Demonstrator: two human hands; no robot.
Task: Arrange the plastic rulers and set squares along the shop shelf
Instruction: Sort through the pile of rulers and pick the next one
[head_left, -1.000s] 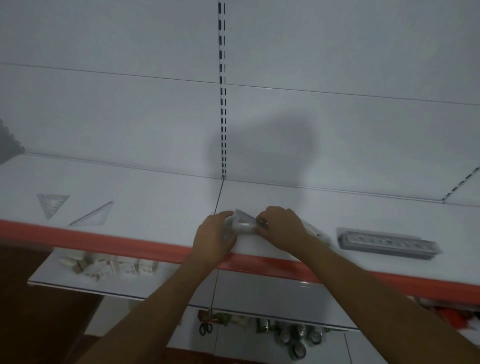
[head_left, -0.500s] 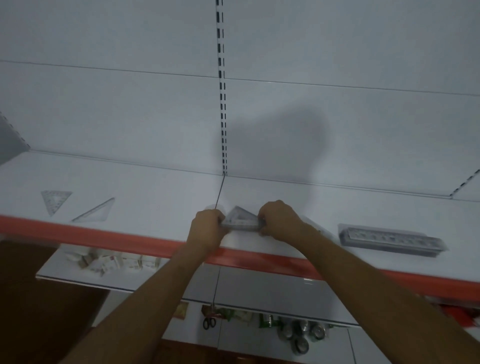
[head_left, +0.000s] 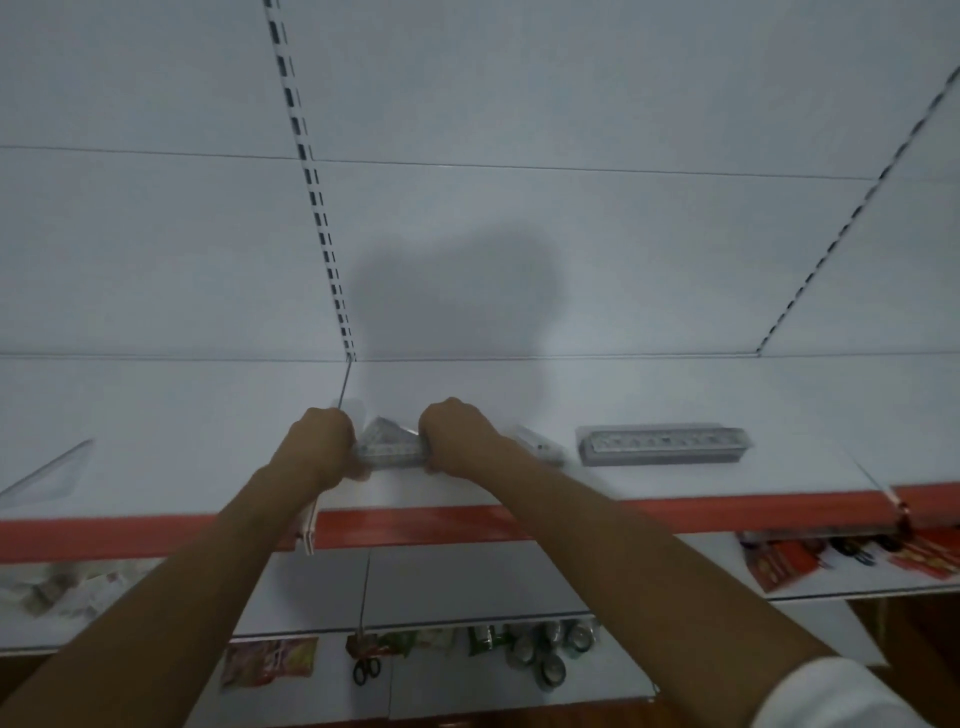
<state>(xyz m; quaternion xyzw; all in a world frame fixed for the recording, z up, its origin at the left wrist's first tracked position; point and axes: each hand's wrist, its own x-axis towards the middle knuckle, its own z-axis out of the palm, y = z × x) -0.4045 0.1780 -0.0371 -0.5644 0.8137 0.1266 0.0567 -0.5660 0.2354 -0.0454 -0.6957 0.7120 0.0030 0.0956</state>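
Head view, left to right: at the shelf's far left, close to its red front edge, we see a clear set square lying flat, cut off by the frame. Near the middle, our left hand curls round the left end of a small stack of set squares, and our right hand curls round its right end; the stack sits between both fists, at or just above the shelf, a little behind the front edge. Just right of our right wrist a ruler pack lies partly hidden. Further right, a long clear box of rulers lies flat, parallel to the front edge. Below, lower shelves hold scissors and tape rolls.
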